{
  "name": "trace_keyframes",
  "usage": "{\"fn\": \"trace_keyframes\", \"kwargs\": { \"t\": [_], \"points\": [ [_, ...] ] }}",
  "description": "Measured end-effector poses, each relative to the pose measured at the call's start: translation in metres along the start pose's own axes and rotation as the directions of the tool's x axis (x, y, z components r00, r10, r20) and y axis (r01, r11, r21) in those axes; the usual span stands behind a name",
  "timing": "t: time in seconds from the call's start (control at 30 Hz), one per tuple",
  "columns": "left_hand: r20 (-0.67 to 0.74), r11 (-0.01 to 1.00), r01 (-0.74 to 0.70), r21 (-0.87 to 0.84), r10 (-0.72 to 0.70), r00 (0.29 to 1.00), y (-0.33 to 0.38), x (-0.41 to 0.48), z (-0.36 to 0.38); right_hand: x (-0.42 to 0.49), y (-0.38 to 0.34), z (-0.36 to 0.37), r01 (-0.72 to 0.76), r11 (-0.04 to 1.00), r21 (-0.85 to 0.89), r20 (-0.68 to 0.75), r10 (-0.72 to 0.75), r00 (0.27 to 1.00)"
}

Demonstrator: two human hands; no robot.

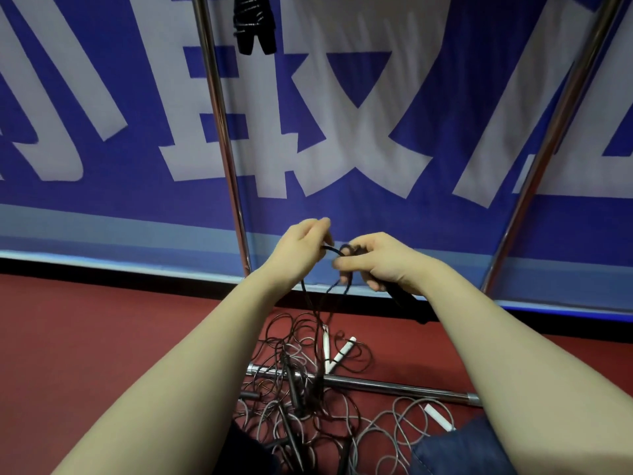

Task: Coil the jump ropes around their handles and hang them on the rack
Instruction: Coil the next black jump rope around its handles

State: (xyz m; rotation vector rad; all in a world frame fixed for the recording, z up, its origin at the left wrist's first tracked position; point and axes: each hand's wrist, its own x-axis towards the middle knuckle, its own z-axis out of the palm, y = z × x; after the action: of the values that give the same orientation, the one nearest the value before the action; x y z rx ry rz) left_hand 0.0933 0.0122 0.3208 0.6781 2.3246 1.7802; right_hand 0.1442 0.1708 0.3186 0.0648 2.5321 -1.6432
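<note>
Denim knee (459, 450) at the bottom right edge, closest to the lens. Both bare forearms reach forward from the lower corners.

Pile (301, 389) of tangled jump ropes on the red floor (85, 337), between the forearms. Strands are black, dark brown and grey. Several black grips are buried in it; the count is unclear. White handles (342, 353) lie at the far side of the pile, and one more lies near the knee. A metal bar (394, 385) lies flat on the floor under the tangle.

Left hand (303, 246): raised above the pile, fingers curled, thumb and fingertips pinching a black rope (330, 250).

Right hand (380, 262): just beside the left, fingers curled round a black handle (399, 294) whose end sticks out below the palm. The rope runs the short span from one hand to the other and loops at the right fingers. How many turns are on the handle cannot be told. Two or three strands drop from the hands straight down into the pile.

Rack (219, 132): two shiny uprights rise from the floor, one left of the hands and one far right. A bundle (253, 24) of black coiled rope hangs at the top edge, just right of the left upright; what it hangs on is out of frame.

Behind it all is a blue banner (342, 132) with large white characters.
</note>
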Motion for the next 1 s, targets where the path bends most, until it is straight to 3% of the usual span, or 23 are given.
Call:
{"fn": "trace_keyframes", "kwargs": {
  "t": [0.07,0.23,0.3,0.4,0.47,0.5,0.57,0.67,0.77,0.87,0.93,1.0],
  "points": [
    [0.017,0.998,0.026,-0.055,-0.025,1.0,-0.003,-0.001,-0.006,0.002,0.001,0.0,0.043,0.999,0.015,-0.074,-0.041,0.996],
    [0.298,0.997,0.078,-0.029,-0.066,0.952,-0.017,-0.005,-0.008,0.004,-0.018,-0.007,0.285,0.919,0.274,-0.316,-0.194,0.929],
    [0.433,0.991,0.123,0.056,-0.135,0.891,-0.026,-0.007,-0.005,0.001,-0.029,-0.012,0.375,0.846,0.379,-0.386,-0.224,0.895],
    [0.596,0.942,0.146,0.302,-0.307,0.742,-0.044,-0.008,-0.003,-0.004,-0.041,-0.025,0.519,0.671,0.53,-0.498,-0.25,0.831],
    [0.629,0.887,0.117,0.447,-0.405,0.664,-0.057,-0.007,-0.001,-0.006,-0.042,-0.036,0.58,0.558,0.593,-0.569,-0.22,0.793],
    [0.623,0.867,0.113,0.486,-0.434,0.65,-0.061,-0.006,-0.001,-0.007,-0.04,-0.04,0.585,0.554,0.592,-0.591,-0.196,0.783],
    [0.583,0.867,0.131,0.48,-0.427,0.691,-0.065,-0.003,-0.001,-0.004,-0.026,-0.043,0.526,0.686,0.503,-0.624,-0.133,0.77],
    [0.416,0.929,0.22,0.297,-0.333,0.846,-0.057,0.0,-0.001,0.004,0.004,-0.039,0.218,0.952,0.216,-0.671,-0.017,0.741],
    [0.32,0.971,0.225,0.078,-0.238,0.917,-0.041,-0.001,0.0,0.008,0.022,-0.033,-0.013,0.992,0.129,-0.566,0.084,0.82],
    [0.344,0.986,0.134,0.098,-0.16,0.925,-0.024,-0.006,0.002,0.004,0.018,-0.024,0.009,0.989,0.15,-0.329,0.042,0.943],
    [0.369,0.987,0.086,0.136,-0.131,0.92,-0.015,-0.009,0.003,0.0,0.008,-0.016,0.037,0.984,0.172,-0.266,0.011,0.964],
    [0.372,0.981,0.043,0.19,-0.112,0.921,-0.007,-0.012,0.004,-0.001,0.001,-0.011,-0.024,0.99,0.139,-0.237,0.057,0.97]
  ]
}}
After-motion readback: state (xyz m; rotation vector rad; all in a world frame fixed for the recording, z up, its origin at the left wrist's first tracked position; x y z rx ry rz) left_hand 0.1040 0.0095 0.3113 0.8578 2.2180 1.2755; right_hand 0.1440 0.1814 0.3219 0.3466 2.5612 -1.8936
